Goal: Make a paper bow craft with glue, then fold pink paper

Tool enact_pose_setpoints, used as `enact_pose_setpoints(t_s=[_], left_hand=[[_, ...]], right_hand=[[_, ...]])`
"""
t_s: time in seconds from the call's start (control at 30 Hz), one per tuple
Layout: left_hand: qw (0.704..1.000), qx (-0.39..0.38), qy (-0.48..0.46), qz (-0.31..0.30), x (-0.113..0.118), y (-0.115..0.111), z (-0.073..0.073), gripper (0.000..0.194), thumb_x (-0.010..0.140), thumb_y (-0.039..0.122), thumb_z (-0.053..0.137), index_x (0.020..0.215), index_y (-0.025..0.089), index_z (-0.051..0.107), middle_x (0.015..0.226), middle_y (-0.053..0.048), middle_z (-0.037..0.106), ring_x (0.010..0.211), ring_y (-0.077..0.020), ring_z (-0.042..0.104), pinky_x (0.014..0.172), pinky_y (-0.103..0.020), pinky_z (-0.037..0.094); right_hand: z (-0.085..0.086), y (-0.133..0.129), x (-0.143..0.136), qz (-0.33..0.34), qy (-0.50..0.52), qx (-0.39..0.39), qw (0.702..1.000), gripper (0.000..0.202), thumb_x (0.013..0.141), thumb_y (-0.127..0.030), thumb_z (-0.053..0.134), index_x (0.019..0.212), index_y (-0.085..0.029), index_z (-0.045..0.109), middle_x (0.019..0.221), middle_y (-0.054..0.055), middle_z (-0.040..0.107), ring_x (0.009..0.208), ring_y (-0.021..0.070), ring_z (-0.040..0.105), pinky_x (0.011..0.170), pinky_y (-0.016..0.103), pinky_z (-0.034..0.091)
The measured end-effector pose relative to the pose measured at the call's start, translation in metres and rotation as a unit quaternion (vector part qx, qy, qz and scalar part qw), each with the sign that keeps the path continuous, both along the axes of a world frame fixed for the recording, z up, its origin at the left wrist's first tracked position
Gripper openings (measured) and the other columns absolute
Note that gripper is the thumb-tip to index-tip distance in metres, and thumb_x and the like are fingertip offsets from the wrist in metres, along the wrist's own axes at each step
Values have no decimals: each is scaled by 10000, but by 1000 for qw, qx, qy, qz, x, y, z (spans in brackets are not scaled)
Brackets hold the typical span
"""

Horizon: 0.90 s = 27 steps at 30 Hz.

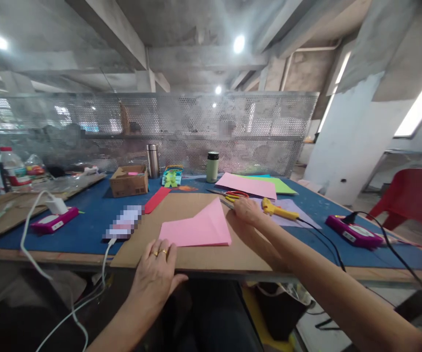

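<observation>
A folded sheet of pink paper (196, 230) lies on the brown cardboard (247, 252), one corner pointing up and away. My left hand (159, 261), with rings on it, rests at the paper's lower left edge, fingertips on the paper and thumb spread apart. To the right of the paper, my right hand (247, 211) reaches to the yellow-handled scissors (229, 199); its fingers are bent around or over the handles, and what they grip is mostly hidden. Red-handled scissors (237, 194) lie just beyond. A yellow glue gun (278, 210) sits right of my right hand on pale purple paper (302, 215).
Pink sheets (247, 185) and green paper (282, 186) lie at the back right. A green tumbler (212, 167), steel flask (153, 161) and cardboard box (129, 182) stand at the back. Purple power strips (353, 232) with cables, a red strip (157, 200) and a blurred phone (124, 222) flank the cardboard.
</observation>
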<state>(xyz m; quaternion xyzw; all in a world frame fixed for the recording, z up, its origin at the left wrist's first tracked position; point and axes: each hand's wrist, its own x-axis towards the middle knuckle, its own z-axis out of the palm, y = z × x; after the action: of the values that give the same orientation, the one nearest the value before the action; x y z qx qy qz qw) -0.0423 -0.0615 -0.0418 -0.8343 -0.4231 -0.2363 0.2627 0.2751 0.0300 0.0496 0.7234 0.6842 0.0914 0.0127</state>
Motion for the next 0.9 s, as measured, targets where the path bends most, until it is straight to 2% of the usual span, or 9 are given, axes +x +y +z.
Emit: enact_pose_setpoints(t_s=[0.13, 0.27, 0.4, 0.47, 0.57, 0.73, 0.8, 0.9], left_hand=[[1000, -16, 6, -19, -2, -3, 14, 606, 755, 472, 810, 1245, 153, 651, 1185, -181, 650, 1134, -361, 590, 1005, -521, 433], [997, -57, -3, -44, 6, 3, 31, 434, 858, 532, 675, 1031, 136, 708, 1215, -188, 642, 1156, -359, 570, 982, -505, 420], [989, -136, 5, -53, 25, 17, 42, 440, 954, 526, 522, 940, 115, 677, 994, -149, 681, 980, -296, 624, 902, -440, 434], [989, -143, 6, -45, 35, 25, 46, 393, 982, 479, 496, 975, 130, 675, 980, -137, 677, 972, -289, 623, 873, -417, 428], [990, -132, 23, -45, 49, 34, 49, 299, 1001, 414, 497, 1065, 189, 682, 993, -115, 684, 988, -272, 621, 860, -394, 408], [990, -138, 32, -24, 67, 43, 47, 299, 972, 427, 550, 971, 165, 696, 953, -126, 680, 975, -274, 616, 829, -378, 413], [990, -138, 10, -32, 71, 45, 44, 295, 974, 411, 545, 993, 150, 682, 987, -136, 668, 999, -285, 606, 849, -387, 423], [986, -159, -30, -31, 72, 47, 42, 296, 987, 399, 513, 1030, 144, 657, 1041, -140, 641, 1011, -283, 601, 874, -394, 433]], right_hand=[[1, -8, 3, -23, 27, -10, 999, 379, 883, -235, 563, 1219, -117, 692, 1153, 205, 714, 1134, 304, 657, 899, 352, 503], [0, -12, 9, -36, 49, -31, 998, 400, 876, -299, 575, 1193, -94, 707, 1091, 207, 732, 1081, 311, 682, 827, 324, 519], [-1, -3, 12, -48, 56, -36, 997, 449, 896, -356, 566, 1242, -93, 681, 1157, 218, 714, 1109, 329, 670, 843, 353, 524], [-2, 4, 12, -49, 57, -39, 996, 436, 886, -327, 587, 1242, -94, 679, 1166, 216, 713, 1099, 322, 675, 838, 345, 526], [1, 10, 12, -46, 57, -42, 996, 402, 868, -298, 622, 1207, -95, 696, 1141, 203, 724, 1078, 306, 685, 829, 322, 525], [12, 13, 10, -31, 42, -21, 998, 402, 898, -293, 613, 1248, -101, 660, 1277, 193, 663, 1201, 301, 618, 937, 336, 489], [15, 16, 8, -26, 37, -46, 998, 353, 895, -299, 656, 1191, -108, 681, 1237, 162, 679, 1157, 279, 635, 946, 338, 497], [16, 22, 4, -41, 30, -92, 995, 332, 941, -347, 644, 1202, -142, 643, 1214, 103, 658, 1062, 236, 651, 909, 408, 545]])
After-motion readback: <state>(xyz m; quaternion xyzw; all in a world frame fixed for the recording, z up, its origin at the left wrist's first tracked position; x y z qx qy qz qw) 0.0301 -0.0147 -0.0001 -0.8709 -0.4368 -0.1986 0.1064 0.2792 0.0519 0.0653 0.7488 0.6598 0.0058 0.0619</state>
